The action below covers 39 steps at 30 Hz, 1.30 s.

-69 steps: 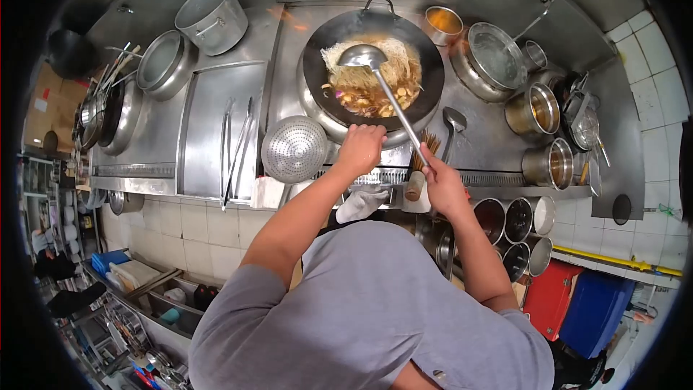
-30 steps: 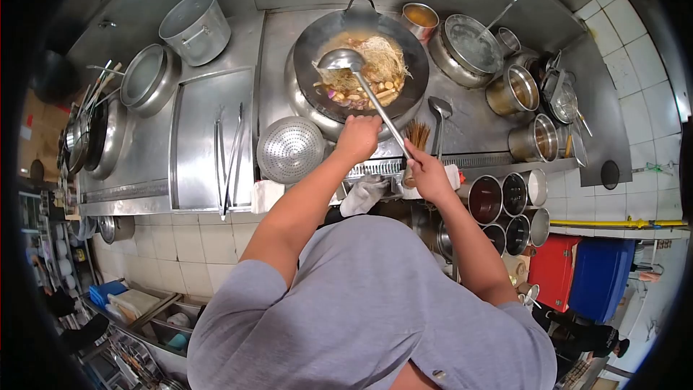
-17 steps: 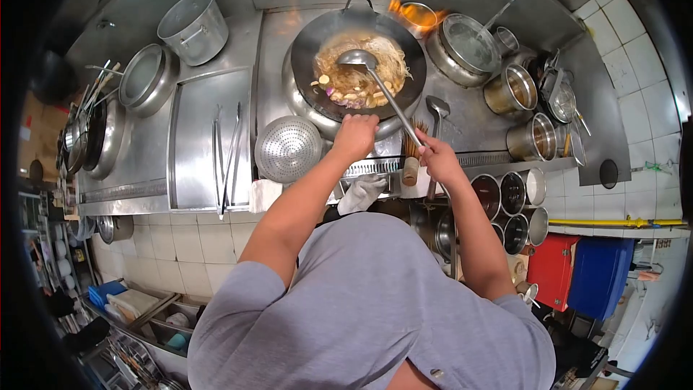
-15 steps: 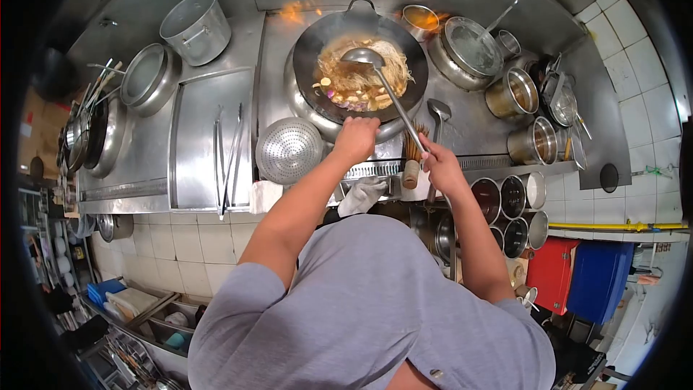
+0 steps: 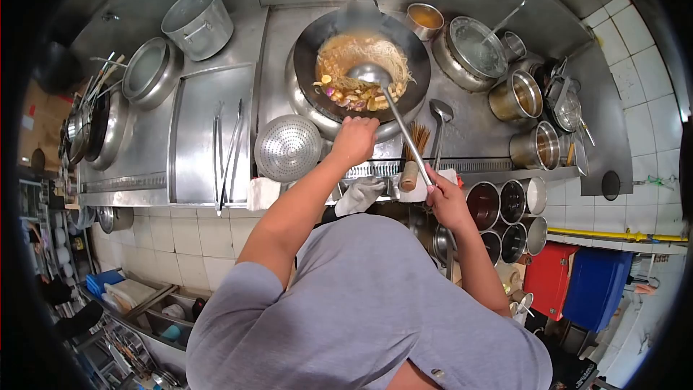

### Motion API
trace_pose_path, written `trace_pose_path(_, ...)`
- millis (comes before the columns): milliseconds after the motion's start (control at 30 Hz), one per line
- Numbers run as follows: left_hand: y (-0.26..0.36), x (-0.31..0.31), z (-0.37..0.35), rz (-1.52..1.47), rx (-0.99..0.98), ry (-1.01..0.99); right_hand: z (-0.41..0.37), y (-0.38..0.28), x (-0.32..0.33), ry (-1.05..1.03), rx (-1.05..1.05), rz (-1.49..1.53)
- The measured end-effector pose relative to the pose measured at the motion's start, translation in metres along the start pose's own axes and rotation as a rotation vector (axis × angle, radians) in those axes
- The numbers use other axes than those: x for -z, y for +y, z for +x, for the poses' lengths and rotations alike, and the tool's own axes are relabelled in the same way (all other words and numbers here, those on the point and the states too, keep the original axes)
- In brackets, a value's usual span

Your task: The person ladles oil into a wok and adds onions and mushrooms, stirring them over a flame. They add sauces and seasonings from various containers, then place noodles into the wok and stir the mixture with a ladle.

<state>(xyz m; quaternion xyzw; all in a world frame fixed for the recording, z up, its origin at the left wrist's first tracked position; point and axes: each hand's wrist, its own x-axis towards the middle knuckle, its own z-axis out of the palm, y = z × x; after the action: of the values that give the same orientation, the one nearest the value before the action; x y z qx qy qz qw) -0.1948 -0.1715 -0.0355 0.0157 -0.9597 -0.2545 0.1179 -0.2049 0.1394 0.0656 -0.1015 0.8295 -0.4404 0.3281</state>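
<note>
A black wok (image 5: 413, 58) sits on the round burner, holding noodles (image 5: 386, 50) in brown liquid with chopped vegetables and yellowish pieces along the near side. My left hand (image 5: 356, 141) is closed at the wok's near edge; the exact part it grips is hidden under the fingers. My right hand (image 5: 447, 201) is wrapped around the long handle of a steel ladle (image 5: 370, 74). The ladle's bowl rests among the noodles, near the middle of the wok. A bamboo brush (image 5: 409, 175) and a wok spatula (image 5: 441, 112) lie to the right, below the wok.
A perforated strainer (image 5: 288, 149) lies left of the wok, beside a steel tray (image 5: 189, 137) with tongs (image 5: 229, 155). A tall pot (image 5: 198, 23) stands at the back left. Steel pots (image 5: 516, 95) line the right side. Seasoning containers (image 5: 512, 200) hang at the front right.
My right hand has drawn back toward my body, bringing the ladle bowl nearer and lower in the wok. Flames behind the wok have gone. My left hand stays at the wok's edge.
</note>
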Motion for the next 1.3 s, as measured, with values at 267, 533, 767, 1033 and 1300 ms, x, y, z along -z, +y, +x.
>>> trace_pose_path(267,0.003,0.004,-0.001,0.023,-0.010,-0.033,0.023,0.037,-0.005,0.049,0.134,0.073)
trace_pose_path(533,0.004,0.003,-0.001,0.051,0.014,-0.037,0.018,-0.002,0.017,-0.042,-0.129,0.330)
trace_pose_path(767,0.006,0.004,0.001,0.048,0.018,-0.032,0.037,0.002,0.013,0.003,-0.208,0.396)
trace_pose_path(1033,0.007,0.004,0.000,0.043,0.018,-0.044,0.076,-0.005,0.014,0.051,-0.124,0.394)
trace_pose_path(1300,0.004,0.000,0.002,0.041,-0.022,0.029,0.113,0.001,-0.007,0.097,0.096,0.196)
